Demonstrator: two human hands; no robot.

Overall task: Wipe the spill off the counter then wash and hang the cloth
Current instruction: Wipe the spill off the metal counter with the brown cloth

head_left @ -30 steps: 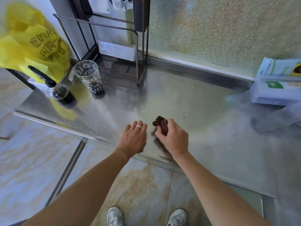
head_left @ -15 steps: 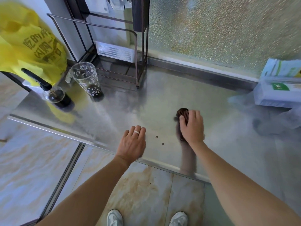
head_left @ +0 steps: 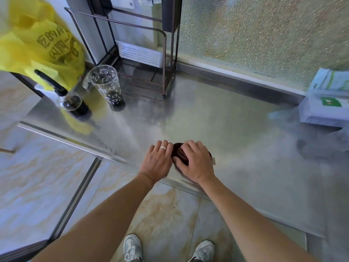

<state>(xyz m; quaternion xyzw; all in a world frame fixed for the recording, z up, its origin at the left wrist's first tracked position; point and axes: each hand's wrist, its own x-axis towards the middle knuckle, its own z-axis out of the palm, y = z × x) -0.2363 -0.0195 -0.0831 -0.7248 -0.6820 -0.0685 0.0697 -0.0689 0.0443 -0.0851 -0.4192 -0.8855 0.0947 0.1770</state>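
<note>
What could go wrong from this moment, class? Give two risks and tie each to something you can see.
1. The right hand presses the dark cloth close to the counter's front edge, so wiped residue may be pushed onto the floor.
2. A wide leftward sweep could knock the tall printed glass or the dark bottle.

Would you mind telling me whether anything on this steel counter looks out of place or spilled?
Nothing stands out: no spill shows on the bare steel counter; the right hand presses the dark brown cloth near its front edge.
</note>
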